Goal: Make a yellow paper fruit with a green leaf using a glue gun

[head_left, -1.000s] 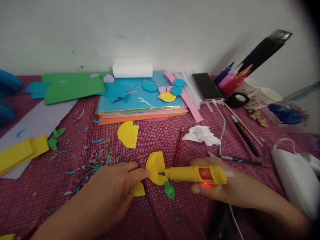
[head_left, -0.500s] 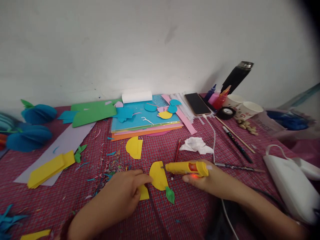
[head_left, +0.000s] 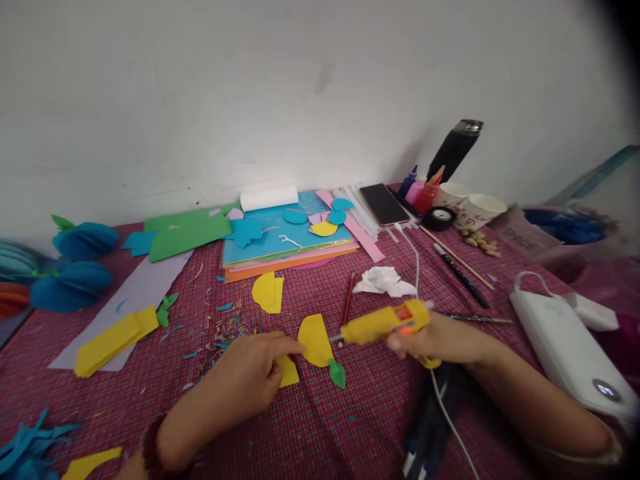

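My right hand (head_left: 440,339) is wrapped round a yellow hot glue gun (head_left: 375,325) with a small red-orange light. Its nozzle points left and meets, or nearly meets, the straight right edge of a yellow paper half-circle (head_left: 314,341). A green paper leaf (head_left: 337,374) sticks out at that piece's lower corner. With the index finger stretched and the other fingers curled, my left hand (head_left: 253,367) holds the half-circle down by its left edge. Another yellow piece (head_left: 289,371) lies partly hidden beside that hand. Farther back rests a folded yellow cutout (head_left: 268,292).
Coloured paper sheets (head_left: 290,250), a phone (head_left: 384,204), paper cups (head_left: 480,210) and a black flask (head_left: 455,150) line the wall side. A crumpled tissue (head_left: 384,281) and pens lie right of centre. A white power bank (head_left: 565,340) stands right; blue paper balls (head_left: 73,285) sit left.
The glue gun's nozzle has moved down along the half-circle's straight edge, and the gun now tilts, its rear end higher. My left hand keeps its place on the paper. The view has shifted slightly.
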The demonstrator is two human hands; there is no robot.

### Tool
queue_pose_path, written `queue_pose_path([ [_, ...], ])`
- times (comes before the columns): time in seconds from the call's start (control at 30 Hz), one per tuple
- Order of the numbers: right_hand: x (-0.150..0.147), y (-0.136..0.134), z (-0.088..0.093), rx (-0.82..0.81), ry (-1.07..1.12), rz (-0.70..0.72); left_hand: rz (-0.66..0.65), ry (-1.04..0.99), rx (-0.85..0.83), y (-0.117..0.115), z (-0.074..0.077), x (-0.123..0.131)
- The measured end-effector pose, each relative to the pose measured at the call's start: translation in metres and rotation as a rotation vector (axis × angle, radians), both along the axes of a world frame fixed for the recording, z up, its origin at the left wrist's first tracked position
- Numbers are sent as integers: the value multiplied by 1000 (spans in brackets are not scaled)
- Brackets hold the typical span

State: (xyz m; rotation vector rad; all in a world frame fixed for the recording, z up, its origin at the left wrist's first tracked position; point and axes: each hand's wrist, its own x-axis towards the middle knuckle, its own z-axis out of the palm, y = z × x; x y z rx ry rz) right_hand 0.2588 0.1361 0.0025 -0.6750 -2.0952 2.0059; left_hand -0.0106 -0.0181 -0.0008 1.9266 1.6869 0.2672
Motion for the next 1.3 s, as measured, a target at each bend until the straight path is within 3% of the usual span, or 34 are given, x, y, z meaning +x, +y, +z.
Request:
queue_pose_path([
  [0.13, 4, 11, -9, -168, 291, -208, 41, -32, -10, 1, -8, -4],
  [0.3, 0, 11, -19, -186, 145, -295, 115, -252, -90, 2, 6, -17],
  [0.37, -1, 8, -21, -150, 94, -295, 217, -396, -85, 3, 18, -26],
  [0.53, 0, 7, -23, -127, 71, -281, 401, -608, 90, 3, 32, -35],
  [0.67, -1, 8, -24, -120, 79, -297, 450, -521, 308, 1, 31, -20],
  [0.73, -2, 7, -23, -121, 76, -322, 412, -419, 480, 0, 27, -8],
  [0.83, -6, 3, -18, -135, 53, -341, 210, -213, 791, -4, 16, 5],
  [0.93, -9, 1, -14, -167, 80, -336, 71, -58, 958, -6, 2, 12],
  [1.03, -10, 0, -13, -161, 64, -360, 98, -125, 891, -8, -4, 16],
  [1.2, -10, -2, -12, -145, 41, -333, 530, -482, 566, -4, -4, 19],
  [1.3, -10, -2, -11, -113, 26, -332, 688, -726, 443, 1, -9, 17],
])
